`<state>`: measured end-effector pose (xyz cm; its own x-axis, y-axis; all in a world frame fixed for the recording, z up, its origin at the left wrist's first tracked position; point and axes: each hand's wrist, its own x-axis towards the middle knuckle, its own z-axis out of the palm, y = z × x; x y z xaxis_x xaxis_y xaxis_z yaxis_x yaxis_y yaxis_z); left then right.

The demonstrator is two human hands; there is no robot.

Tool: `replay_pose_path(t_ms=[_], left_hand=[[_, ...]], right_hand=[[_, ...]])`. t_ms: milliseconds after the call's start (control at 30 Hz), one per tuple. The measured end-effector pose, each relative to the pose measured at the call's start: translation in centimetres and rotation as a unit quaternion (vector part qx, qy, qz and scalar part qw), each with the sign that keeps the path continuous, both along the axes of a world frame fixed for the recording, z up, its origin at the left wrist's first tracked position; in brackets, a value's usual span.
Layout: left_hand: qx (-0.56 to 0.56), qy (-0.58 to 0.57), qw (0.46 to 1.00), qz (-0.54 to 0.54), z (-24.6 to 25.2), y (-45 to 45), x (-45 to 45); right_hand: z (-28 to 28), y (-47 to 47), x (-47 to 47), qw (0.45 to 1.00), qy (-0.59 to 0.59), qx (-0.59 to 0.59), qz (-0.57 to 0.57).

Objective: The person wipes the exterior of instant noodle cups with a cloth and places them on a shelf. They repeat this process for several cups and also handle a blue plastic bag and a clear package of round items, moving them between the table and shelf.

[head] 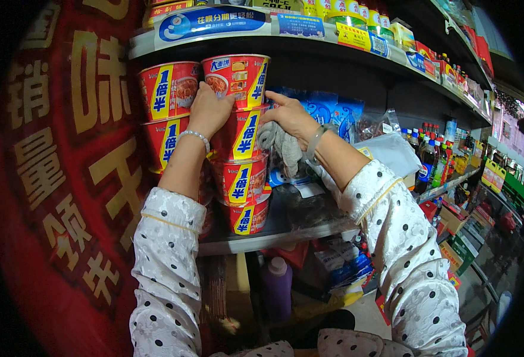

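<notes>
Red instant noodle tubs stand in stacks on a dark shelf. My left hand is at the left side of the top tub of the front right stack, thumb against its front. My right hand holds a crumpled grey cloth, its index finger at that tub's lower right edge. Below sit a second tub, a third tub and a bottom tub, with yellow bands on their fronts. Left of my left hand rises another stack with an upper tub, partly hidden lower down by my forearm.
A red banner with large lettering borders the left. Overhead runs a shelf edge with bottles above. Blue packets and a grey plastic bag lie to the right, before drink bottles. Beneath is a purple bottle.
</notes>
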<state>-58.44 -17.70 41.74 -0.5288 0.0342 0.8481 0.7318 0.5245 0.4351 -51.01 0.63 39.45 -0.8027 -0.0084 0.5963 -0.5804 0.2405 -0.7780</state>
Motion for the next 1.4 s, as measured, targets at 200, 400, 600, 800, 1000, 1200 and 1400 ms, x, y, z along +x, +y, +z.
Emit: replay_pose_path(t_ms=[200, 400, 600, 800, 1000, 1200, 1400], left_hand=[[0.009, 0.027, 0.999, 0.035, 0.3, 0.0, 1.3], [0.002, -0.017, 0.999, -0.031, 0.2, -0.5, -0.2], [0.023, -0.056, 0.996, -0.066, 0.8, -0.4, -2.6], [0.010, -0.048, 0.999, 0.003, 1.2, -0.5, -1.8], [-0.017, 0.035, 0.999, 0.011, -0.5, 0.5, 0.5], [0.006, 0.055, 0.998, 0.023, -1.2, 0.7, 0.1], [0.083, 0.237, 0.959, -0.130, -6.6, 2.3, 9.9]], right_hand=[[1.7, 0.7, -1.6, 0.998, -0.070, 0.002, 0.006], [1.3, 0.1, 0.4, 0.995, -0.056, 0.085, 0.013], [-0.3, -1.2, 2.6, 0.998, -0.036, 0.038, 0.027], [0.1, -1.1, 3.2, 0.996, -0.036, 0.079, 0.013], [-0.7, -1.3, 2.9, 0.999, -0.017, 0.031, -0.013], [-3.5, -2.4, 0.6, 0.994, 0.060, -0.025, -0.090], [-9.2, -0.5, 6.7, 0.994, 0.048, -0.098, 0.005]])
